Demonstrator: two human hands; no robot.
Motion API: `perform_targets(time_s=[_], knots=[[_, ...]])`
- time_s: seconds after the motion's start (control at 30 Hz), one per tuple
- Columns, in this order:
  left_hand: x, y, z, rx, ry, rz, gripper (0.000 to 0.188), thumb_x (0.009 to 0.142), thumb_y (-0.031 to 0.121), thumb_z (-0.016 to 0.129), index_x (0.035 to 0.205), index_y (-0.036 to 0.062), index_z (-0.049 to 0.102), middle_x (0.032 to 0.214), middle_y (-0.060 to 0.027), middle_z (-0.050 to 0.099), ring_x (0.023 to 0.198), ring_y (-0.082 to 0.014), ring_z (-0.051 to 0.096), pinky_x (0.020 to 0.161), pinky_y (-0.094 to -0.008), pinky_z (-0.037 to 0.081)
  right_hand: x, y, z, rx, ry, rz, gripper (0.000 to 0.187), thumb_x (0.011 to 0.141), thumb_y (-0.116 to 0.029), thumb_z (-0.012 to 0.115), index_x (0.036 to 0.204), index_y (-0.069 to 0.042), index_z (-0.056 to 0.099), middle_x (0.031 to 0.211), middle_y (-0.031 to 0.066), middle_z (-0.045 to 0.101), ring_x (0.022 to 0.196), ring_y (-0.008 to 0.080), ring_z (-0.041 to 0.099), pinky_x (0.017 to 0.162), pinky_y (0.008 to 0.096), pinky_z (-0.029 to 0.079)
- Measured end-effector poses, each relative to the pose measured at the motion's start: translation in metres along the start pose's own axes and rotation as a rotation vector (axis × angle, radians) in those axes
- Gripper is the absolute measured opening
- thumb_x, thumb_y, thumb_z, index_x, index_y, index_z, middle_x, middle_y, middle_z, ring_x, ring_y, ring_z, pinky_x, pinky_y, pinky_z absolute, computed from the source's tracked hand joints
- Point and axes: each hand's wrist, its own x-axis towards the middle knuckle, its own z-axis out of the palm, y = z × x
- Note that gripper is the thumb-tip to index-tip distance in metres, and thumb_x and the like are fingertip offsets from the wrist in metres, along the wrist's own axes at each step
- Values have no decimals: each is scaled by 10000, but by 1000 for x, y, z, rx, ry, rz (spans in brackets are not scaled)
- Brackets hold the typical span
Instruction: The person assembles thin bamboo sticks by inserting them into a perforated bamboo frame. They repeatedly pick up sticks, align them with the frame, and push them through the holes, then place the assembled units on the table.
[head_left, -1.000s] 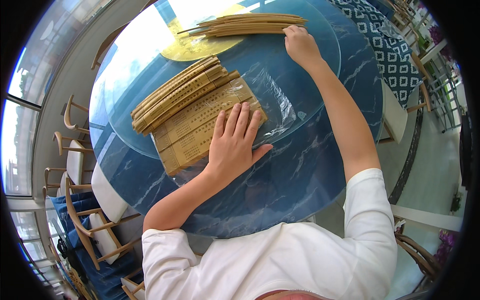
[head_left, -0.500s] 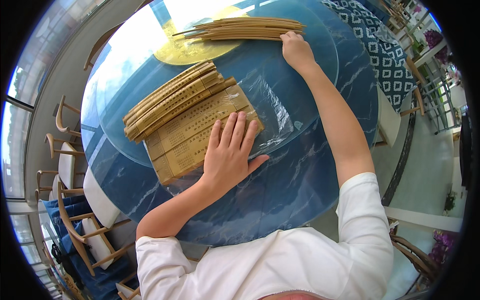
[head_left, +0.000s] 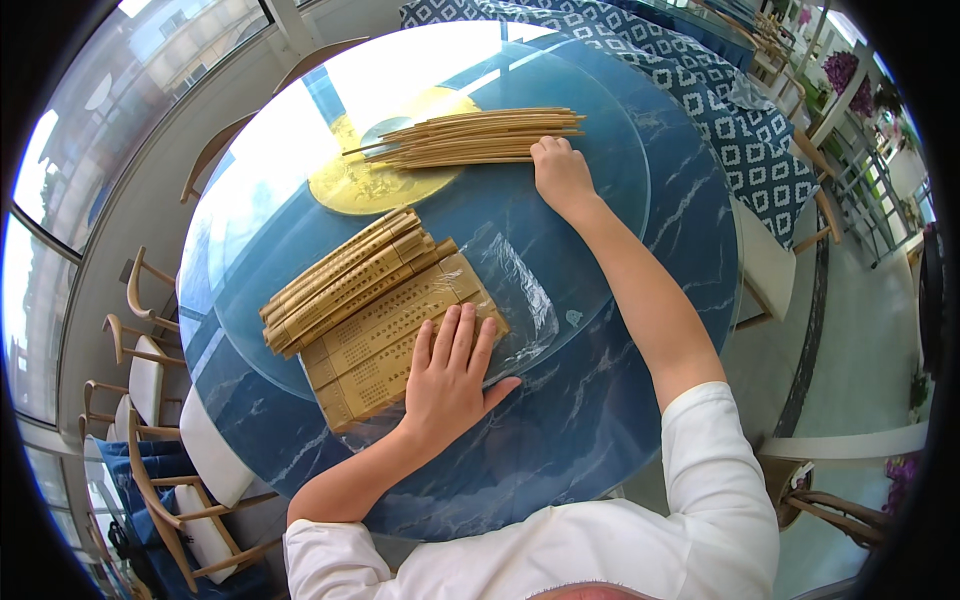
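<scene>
A pile of long, thin wooden chopsticks (head_left: 470, 137) lies across the far part of the round blue table. At the pile's right end, the closed fingers of my right hand (head_left: 563, 175) pinch the chopstick ends; how many they grip is hidden. My left hand (head_left: 448, 375) rests flat, fingers outstretched, on flat brown paper sleeves (head_left: 375, 345) printed with dark characters. Along the far edge of these sleeves lie more brown sleeves (head_left: 350, 280), stacked and curved. Clear plastic wrap (head_left: 527, 305) spreads out from under the sleeves on the right.
A round glass turntable (head_left: 610, 235) tops the blue marbled table (head_left: 690, 270), with a yellow disc (head_left: 345, 190) at its middle. Wooden chairs (head_left: 150, 365) stand along the left. A patterned cloth (head_left: 765, 150) drapes beyond the table's far right edge.
My view has shifted, so the table and everything on it sit lower in the picture. Both hands keep their places, the left on the sleeves, the right at the chopstick ends.
</scene>
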Motion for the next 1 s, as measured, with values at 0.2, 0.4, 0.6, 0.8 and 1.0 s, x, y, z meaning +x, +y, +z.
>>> perform_targets(time_s=[0.2,0.4,0.6,0.8,1.0], knots=[[-1,1,1,-5,15,3,818,986,658,618,1523,44,550,1578,-233,532,1505,-398,463,1247,-573,307,-4,3,2,34,30,-22,150,987,-88,544,1014,-59,689,1138,106,668,1126,303,649,913,451,567],[1,1,1,-11,23,3,805,993,647,615,1520,41,552,1574,-234,534,1500,-393,469,1241,-573,319,-11,5,0,34,44,-38,155,977,-74,540,1010,-41,688,1130,118,662,1103,316,649,903,450,573],[0,2,3,-15,45,-3,802,995,639,617,1526,43,543,1578,-228,529,1496,-394,470,1242,-571,324,-23,2,0,32,72,-66,157,981,-84,539,1011,-54,690,1105,106,650,1080,304,651,893,447,577],[-1,2,3,-10,58,-4,797,992,632,627,1526,46,542,1578,-224,530,1493,-389,474,1243,-568,325,-28,1,-1,51,72,-74,161,983,-89,541,1028,-53,691,1143,110,659,1122,309,645,910,453,577],[-1,0,5,-15,81,3,796,990,627,634,1525,45,545,1572,-225,536,1489,-390,479,1242,-564,327,-19,7,-1,108,124,-141,169,1004,-96,523,1068,-45,671,1222,128,677,1218,318,638,944,485,560]])
